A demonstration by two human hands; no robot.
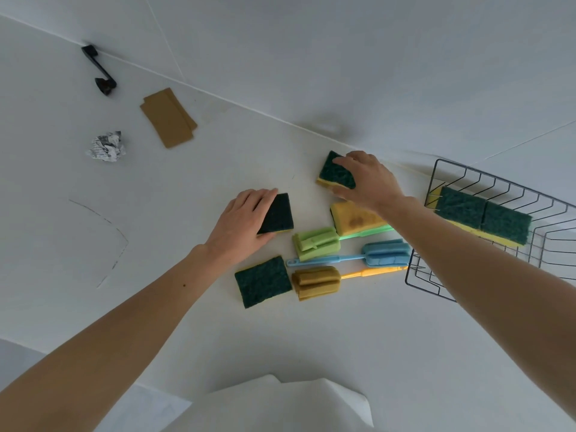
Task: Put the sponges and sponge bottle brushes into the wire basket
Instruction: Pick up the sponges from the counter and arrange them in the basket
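Observation:
My left hand (241, 226) grips a green-topped sponge (278, 214) on the white table. My right hand (369, 179) closes on another green-and-yellow sponge (333, 173) near the wall. A third sponge (355, 220) lies yellow side up under my right wrist, and a fourth sponge (263, 281) lies flat in front. Three sponge bottle brushes lie side by side: green brush (316, 243), blue brush (385, 253), yellow brush (316, 282). The black wire basket (467, 173) at the right holds two sponges (484, 215).
A brown cardboard piece (168, 118), a crumpled paper ball (106, 146) and a black handle-like object (99, 70) lie at the far left of the table. The wall runs close behind the sponges. White paper (280, 403) lies at the near edge.

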